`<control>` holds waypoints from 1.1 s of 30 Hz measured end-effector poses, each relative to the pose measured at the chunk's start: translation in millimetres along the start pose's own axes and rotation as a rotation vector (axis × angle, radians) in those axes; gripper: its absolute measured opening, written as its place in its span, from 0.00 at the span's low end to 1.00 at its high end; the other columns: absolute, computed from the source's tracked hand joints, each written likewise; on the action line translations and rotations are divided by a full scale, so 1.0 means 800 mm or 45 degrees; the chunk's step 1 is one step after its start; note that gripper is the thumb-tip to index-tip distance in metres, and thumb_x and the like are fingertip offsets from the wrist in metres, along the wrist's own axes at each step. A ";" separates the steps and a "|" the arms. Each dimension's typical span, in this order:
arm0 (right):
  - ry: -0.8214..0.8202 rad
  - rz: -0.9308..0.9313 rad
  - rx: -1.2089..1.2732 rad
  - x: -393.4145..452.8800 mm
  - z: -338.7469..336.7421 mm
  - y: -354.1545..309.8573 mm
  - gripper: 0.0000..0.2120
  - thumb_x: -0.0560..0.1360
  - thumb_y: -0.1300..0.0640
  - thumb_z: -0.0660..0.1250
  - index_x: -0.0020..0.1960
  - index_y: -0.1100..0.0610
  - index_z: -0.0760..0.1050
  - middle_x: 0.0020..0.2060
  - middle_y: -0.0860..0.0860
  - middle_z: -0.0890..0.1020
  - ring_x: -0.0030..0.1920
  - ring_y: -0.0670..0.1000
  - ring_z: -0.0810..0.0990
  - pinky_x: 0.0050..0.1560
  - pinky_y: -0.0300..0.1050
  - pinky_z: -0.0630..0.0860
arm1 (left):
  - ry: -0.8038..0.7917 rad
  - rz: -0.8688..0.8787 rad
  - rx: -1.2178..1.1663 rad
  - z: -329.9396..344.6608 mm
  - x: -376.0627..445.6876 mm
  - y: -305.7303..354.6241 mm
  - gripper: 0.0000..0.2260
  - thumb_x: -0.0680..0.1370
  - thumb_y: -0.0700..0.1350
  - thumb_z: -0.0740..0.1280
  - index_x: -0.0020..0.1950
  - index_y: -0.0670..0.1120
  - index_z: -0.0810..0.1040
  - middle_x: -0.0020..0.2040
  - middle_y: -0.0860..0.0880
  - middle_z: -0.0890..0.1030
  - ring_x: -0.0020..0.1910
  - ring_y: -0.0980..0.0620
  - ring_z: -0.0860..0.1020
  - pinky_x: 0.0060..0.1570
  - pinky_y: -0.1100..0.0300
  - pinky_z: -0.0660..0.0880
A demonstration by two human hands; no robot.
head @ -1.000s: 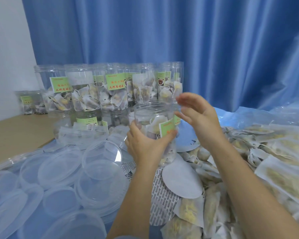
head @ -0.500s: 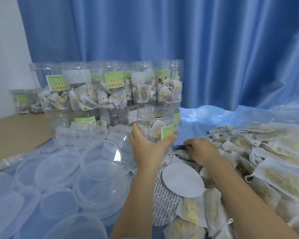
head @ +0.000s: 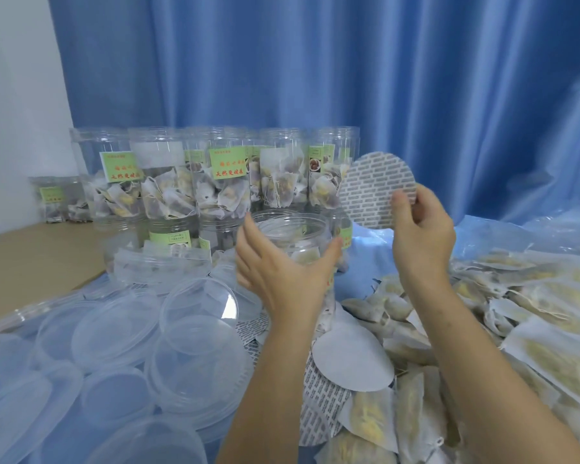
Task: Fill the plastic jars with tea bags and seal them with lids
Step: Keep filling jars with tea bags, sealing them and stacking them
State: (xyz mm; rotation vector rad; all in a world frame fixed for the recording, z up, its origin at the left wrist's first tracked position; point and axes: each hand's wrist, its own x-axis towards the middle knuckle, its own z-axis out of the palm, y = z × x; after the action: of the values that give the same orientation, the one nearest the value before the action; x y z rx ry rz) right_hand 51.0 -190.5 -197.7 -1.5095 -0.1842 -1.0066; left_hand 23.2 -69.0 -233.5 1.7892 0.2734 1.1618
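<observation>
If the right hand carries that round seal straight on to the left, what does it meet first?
Probably the open mouth of the jar gripped by the left hand; the right hand pinches the seal disc just beside it, though depth is unclear.

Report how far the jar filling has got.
Done: rows of filled jars stand stacked at the back. In hand: the left hand holds an open jar with tea bags inside, and the right hand pinches a round seal liner beside its mouth. Left: loose tea bags and clear lids wait.
</observation>
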 end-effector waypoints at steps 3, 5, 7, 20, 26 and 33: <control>-0.181 -0.187 0.023 -0.006 0.011 -0.032 0.08 0.78 0.58 0.63 0.53 0.51 0.79 0.42 0.37 0.79 0.43 0.38 0.76 0.47 0.27 0.71 | 0.087 -0.022 -0.156 -0.002 0.008 0.023 0.41 0.65 0.58 0.75 0.72 0.46 0.62 0.70 0.49 0.66 0.71 0.51 0.60 0.71 0.50 0.55; -0.309 -0.389 -0.064 -0.014 0.020 -0.049 0.10 0.77 0.61 0.65 0.53 0.48 0.80 0.44 0.35 0.78 0.46 0.39 0.75 0.50 0.26 0.69 | 0.047 -0.093 -0.309 -0.002 0.014 0.039 0.36 0.68 0.55 0.73 0.72 0.46 0.63 0.69 0.50 0.66 0.70 0.52 0.61 0.70 0.50 0.58; -0.405 -0.539 -0.180 -0.022 0.030 -0.062 0.11 0.76 0.62 0.65 0.54 0.50 0.81 0.45 0.37 0.78 0.50 0.41 0.74 0.53 0.24 0.66 | 0.028 -0.144 -0.395 -0.006 0.023 0.052 0.32 0.71 0.52 0.70 0.72 0.47 0.64 0.69 0.51 0.67 0.70 0.52 0.61 0.70 0.50 0.60; -0.727 0.100 0.206 -0.074 0.071 -0.114 0.17 0.77 0.55 0.64 0.65 0.51 0.69 0.47 0.52 0.83 0.47 0.45 0.79 0.55 0.43 0.75 | -0.154 -0.605 -0.801 -0.110 0.079 0.049 0.14 0.70 0.36 0.70 0.54 0.42 0.73 0.44 0.46 0.79 0.41 0.47 0.78 0.40 0.55 0.75; -1.129 0.159 -0.345 -0.129 0.104 -0.096 0.21 0.76 0.51 0.65 0.67 0.57 0.68 0.49 0.52 0.81 0.54 0.53 0.80 0.52 0.43 0.73 | -0.195 -0.578 -0.703 -0.181 0.101 0.016 0.10 0.74 0.32 0.64 0.53 0.43 0.75 0.51 0.43 0.80 0.50 0.43 0.79 0.54 0.47 0.77; -1.536 -0.046 -1.068 -0.178 0.121 -0.065 0.30 0.76 0.37 0.57 0.70 0.55 0.67 0.68 0.58 0.68 0.68 0.59 0.66 0.64 0.52 0.68 | -0.082 -0.752 -0.694 -0.216 0.084 -0.031 0.16 0.76 0.30 0.61 0.62 0.39 0.73 0.54 0.42 0.79 0.54 0.41 0.78 0.56 0.45 0.76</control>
State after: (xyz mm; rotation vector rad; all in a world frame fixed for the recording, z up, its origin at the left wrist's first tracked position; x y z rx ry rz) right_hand -22.5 -32.6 -242.1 -2.7502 -0.6883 -0.0127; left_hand -73.3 87.0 -197.3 1.1484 0.3733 0.6662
